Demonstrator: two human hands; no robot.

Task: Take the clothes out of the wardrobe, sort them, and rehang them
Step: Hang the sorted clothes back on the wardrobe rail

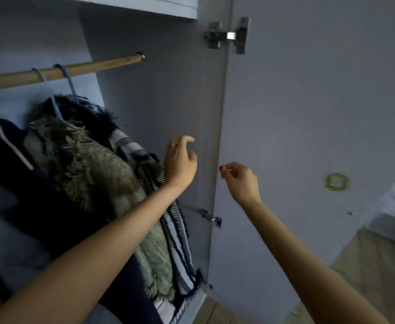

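We see a round wooden hanging rail (58,72) crossing the grey wardrobe's (168,90) interior, its left end cut off by the frame. Two thin blue wire hangers (66,78) hook over it. Below them hang a shaggy grey-green knitted garment (93,169), a dark fringed one (86,108) behind it, a navy-and-white striped woven piece (133,146) and a dark navy garment with a pale trim (12,146); their lower parts merge in shadow, so we cannot count them all. Our left hand (180,160) hovers just beside the striped fabric, its grip loose, fingers curled and holding nothing. Our right hand (238,178) is raised before the open smooth grey door (308,101), fingertips pinched together; whether anything lies between them is too small to tell. Two metal hinges (229,35) show.
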